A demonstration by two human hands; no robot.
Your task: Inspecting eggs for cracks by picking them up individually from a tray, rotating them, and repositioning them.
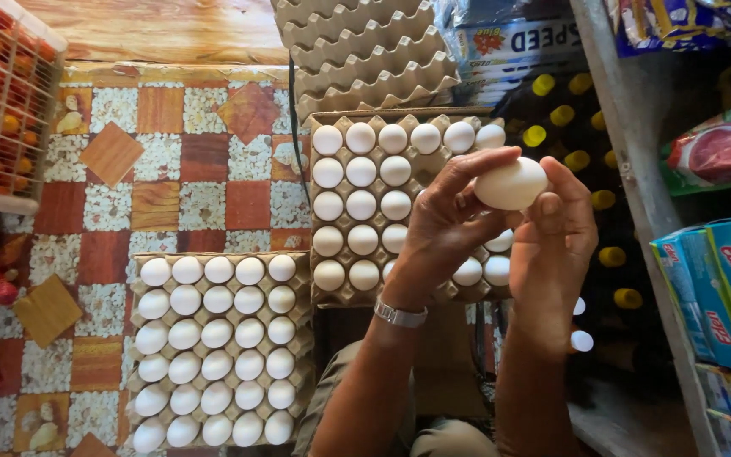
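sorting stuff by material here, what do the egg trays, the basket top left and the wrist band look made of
Egg trays: moulded paper pulp by the look, matte grey-brown with rough fibrous peaks.
Basket: probably plastic, a smooth pale grid with rounded bars.
Wrist band on the left hand: seems metal, silvery with glinting links.
The egg held by both hands, the right hand included, has a matte white shell.
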